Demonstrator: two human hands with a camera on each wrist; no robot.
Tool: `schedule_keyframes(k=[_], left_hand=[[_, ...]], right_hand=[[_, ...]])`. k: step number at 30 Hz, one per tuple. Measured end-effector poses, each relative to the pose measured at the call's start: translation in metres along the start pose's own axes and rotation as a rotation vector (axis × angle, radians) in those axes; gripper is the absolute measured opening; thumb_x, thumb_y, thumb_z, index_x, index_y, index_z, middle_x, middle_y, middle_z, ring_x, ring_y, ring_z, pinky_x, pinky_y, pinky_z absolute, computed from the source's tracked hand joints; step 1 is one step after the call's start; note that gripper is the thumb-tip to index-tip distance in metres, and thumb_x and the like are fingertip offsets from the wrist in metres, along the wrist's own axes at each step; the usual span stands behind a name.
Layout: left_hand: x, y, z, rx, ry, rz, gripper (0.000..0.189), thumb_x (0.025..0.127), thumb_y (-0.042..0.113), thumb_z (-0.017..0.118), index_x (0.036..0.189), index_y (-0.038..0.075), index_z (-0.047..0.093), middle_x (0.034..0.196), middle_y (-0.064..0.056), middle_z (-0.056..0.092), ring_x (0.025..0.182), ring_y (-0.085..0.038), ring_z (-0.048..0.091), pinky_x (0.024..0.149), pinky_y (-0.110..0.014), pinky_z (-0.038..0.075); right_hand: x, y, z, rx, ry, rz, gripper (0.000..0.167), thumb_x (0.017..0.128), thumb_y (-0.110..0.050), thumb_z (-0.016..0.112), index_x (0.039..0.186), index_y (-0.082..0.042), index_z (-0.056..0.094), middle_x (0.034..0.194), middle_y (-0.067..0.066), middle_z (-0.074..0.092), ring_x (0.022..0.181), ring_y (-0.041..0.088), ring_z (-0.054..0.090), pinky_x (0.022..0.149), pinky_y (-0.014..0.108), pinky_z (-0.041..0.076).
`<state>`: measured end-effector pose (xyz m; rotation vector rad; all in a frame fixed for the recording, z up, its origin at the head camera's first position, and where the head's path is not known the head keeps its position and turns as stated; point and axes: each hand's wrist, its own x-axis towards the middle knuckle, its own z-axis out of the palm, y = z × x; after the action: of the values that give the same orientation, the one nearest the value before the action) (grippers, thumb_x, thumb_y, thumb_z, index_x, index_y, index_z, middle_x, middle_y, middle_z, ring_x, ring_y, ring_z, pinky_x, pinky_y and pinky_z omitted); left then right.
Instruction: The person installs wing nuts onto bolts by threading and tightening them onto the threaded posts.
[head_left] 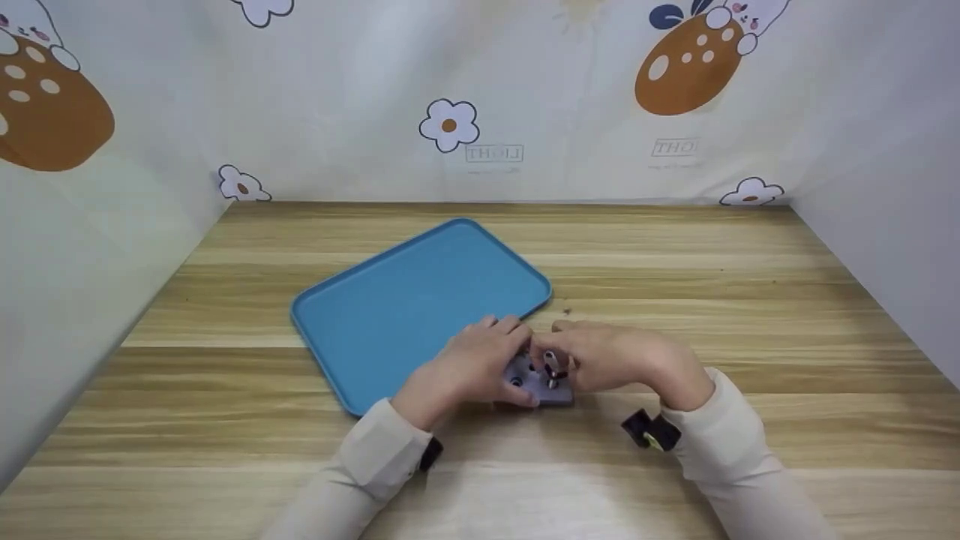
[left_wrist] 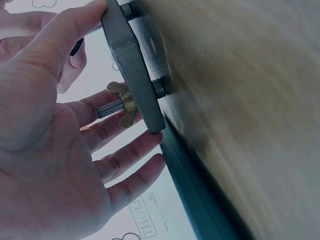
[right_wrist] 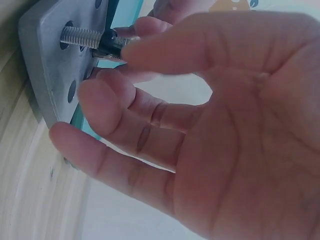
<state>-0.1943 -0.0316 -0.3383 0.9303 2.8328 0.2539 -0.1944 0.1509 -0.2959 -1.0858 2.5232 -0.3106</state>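
A grey metal plate [head_left: 555,395] with several holes lies low over the table beside the blue tray. My left hand [head_left: 480,364] grips the plate [left_wrist: 131,60] by its edges, thumb on one side and fingertips on the other. A brass wing nut [left_wrist: 128,104] sits on a threaded bolt [left_wrist: 108,108] standing out of the plate. On another bolt [right_wrist: 80,37] is a small black wing nut [right_wrist: 107,43]. My right hand [head_left: 611,356] pinches it between thumb and index finger; its other fingers [right_wrist: 100,107] reach towards the plate. Bolt heads [left_wrist: 159,88] show under the plate.
A blue tray [head_left: 420,292] lies at an angle behind and left of my hands, its near right edge close to the plate. Wood-grain table [head_left: 750,315] surrounds it. A patterned curtain [head_left: 360,112] closes off the back and sides.
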Motion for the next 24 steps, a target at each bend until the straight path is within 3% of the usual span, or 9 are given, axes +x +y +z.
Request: schedule_keyframes(k=[9,17,24], left_hand=[[-0.0009,-0.0001,-0.0007,-0.030,-0.003,-0.001,0.064,0.073,0.051,0.073,0.122,0.015,0.050,0.124,-0.002,0.051,0.108,-0.024,0.047,0.093,-0.041,0.041],[-0.0023,-0.0004,0.0007,-0.050,0.033,0.014,0.064,0.072,0.049,0.074,0.121,0.015,0.052,0.120,-0.002,0.053,0.102,-0.023,0.047,0.089,-0.040,0.042],[-0.0022,-0.0007,0.0012,-0.047,0.044,0.025,0.064,0.072,0.049,0.074,0.120,0.014,0.052,0.120,-0.003,0.053,0.102,-0.023,0.048,0.089,-0.040,0.043]], right_hand=[[0.0007,-0.0007,-0.0006,0.020,-0.007,0.114,0.031,0.073,0.000,0.063,0.100,-0.012,0.054,0.088,0.003,0.053,0.081,0.017,0.048,0.072,0.032,0.041],[0.0021,0.0000,0.0008,0.035,0.015,0.181,0.021,0.081,-0.021,0.069,0.085,-0.009,0.052,0.078,-0.001,0.052,0.072,0.013,0.046,0.064,0.027,0.039],[0.0041,0.0012,0.0010,0.005,-0.004,0.199,0.023,0.087,-0.024,0.061,0.072,-0.010,0.050,0.068,-0.003,0.046,0.063,0.012,0.043,0.056,0.024,0.034]])
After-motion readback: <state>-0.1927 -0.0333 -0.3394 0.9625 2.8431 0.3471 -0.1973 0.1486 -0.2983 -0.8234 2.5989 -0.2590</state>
